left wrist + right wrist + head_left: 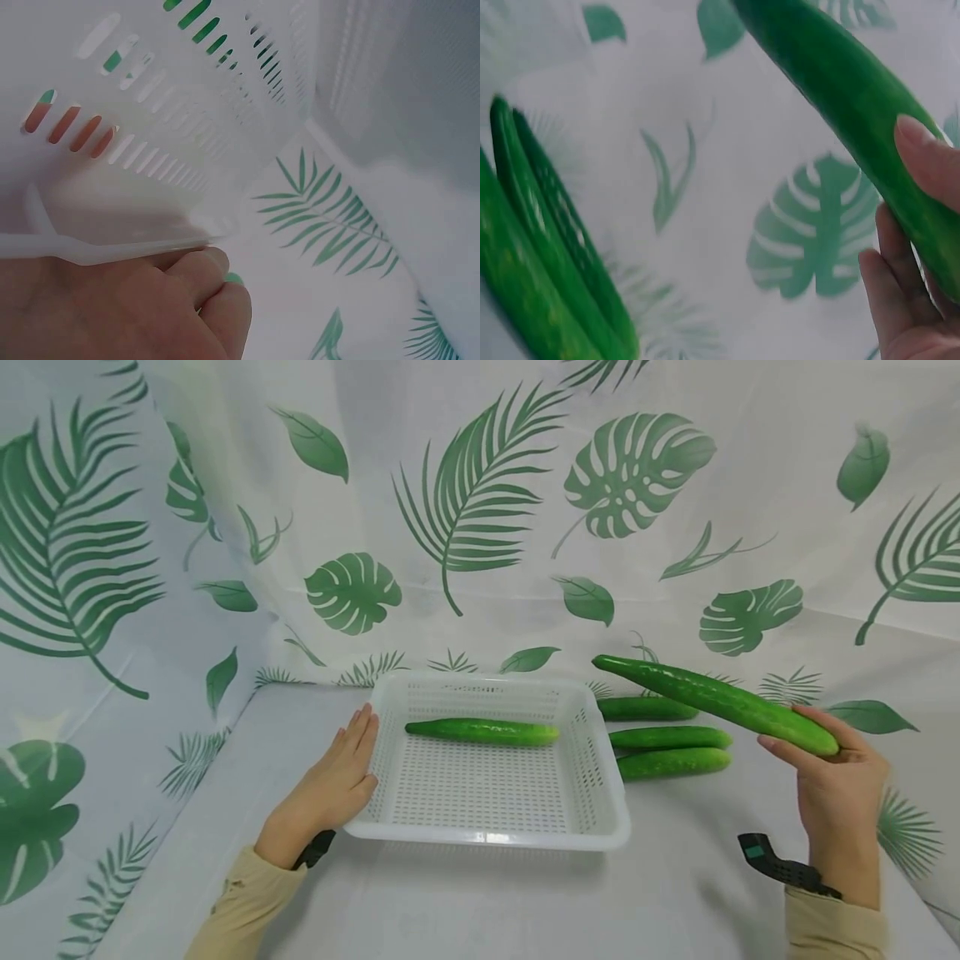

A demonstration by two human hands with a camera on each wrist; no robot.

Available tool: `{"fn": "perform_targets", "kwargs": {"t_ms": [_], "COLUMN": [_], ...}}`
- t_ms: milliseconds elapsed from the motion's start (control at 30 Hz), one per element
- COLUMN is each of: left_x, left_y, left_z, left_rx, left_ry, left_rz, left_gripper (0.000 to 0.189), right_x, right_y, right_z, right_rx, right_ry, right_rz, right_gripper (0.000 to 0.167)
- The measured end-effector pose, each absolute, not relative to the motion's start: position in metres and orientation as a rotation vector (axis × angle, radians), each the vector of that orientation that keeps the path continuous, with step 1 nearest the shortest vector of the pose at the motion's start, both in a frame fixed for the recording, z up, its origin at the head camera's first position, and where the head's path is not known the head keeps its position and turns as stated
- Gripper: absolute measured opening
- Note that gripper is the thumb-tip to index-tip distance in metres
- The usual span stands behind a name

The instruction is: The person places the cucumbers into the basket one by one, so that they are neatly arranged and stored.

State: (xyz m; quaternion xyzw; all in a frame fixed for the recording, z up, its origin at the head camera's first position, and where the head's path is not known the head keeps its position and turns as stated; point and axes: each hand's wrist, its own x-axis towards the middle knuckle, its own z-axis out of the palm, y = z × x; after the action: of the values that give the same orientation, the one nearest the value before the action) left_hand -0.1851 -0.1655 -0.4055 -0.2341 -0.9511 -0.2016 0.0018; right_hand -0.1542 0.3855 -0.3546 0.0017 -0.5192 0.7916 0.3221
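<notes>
Clearly, the right hand point(842, 778) holds a cucumber point(712, 695) by its right end, right of the basket point(487, 838); the left hand point(333, 785), straight-fingered, touches the basket's left side. Probably stiff and slippery, the cucumber suits a middle grip.

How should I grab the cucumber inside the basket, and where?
Probably pinch its middle from above. The cucumber lies flat on its side, long and slim, so it should balance there, and the basket's raised walls stand in the way of reaching in sideways.
</notes>
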Motion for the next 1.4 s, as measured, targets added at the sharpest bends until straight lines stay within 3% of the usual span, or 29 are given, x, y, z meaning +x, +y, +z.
{"fn": "perform_targets", "kwargs": {"t_ms": [333, 767, 1400], "left_x": [-0.187, -0.188, -0.187], "left_y": [-0.166, -0.166, -0.166], "left_z": [-0.406, -0.41, -0.41], "left_rx": [-0.736, -0.724, -0.741], "left_ry": [-2.994, -2.988, -2.962], "left_rz": [-0.622, -0.614, -0.617], "left_gripper": [0.074, 0.075, 0.074], "right_x": [-0.17, -0.202, -0.25], "right_y": [0.319, 0.245, 0.171], "right_z": [-0.323, -0.299, -0.348], "right_rx": [0.164, 0.209, 0.129], "right_ry": [-1.424, -2.009, -2.688], "right_rz": [2.154, 1.993, 1.694], "right_gripper": [0.051, 0.05, 0.049]}}
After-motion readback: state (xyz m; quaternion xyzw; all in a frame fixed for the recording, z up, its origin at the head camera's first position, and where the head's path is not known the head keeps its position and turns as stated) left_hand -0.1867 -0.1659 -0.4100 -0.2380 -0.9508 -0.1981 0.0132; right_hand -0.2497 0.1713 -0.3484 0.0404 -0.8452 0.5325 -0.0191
